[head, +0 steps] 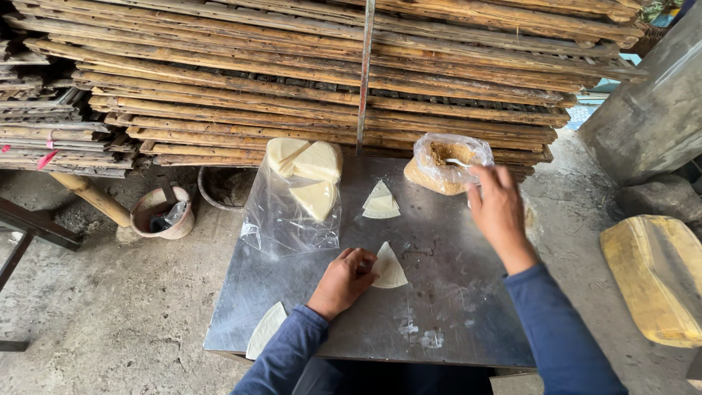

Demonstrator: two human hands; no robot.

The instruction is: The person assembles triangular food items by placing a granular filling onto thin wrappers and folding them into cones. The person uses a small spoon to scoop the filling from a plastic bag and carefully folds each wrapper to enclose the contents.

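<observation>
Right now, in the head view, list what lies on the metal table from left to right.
Wedge sheet at the table's near-left edge → clear plastic bag of wedge sheets → left hand → small stack of wedges → bag of brown filling → right hand.

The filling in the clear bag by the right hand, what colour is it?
Sandy brown filling, seen in the head view.

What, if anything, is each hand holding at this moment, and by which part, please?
The left hand pins a wedge-shaped wrapper at its left edge. The right hand grips a white spoon by its handle, in the filling bag.
</observation>
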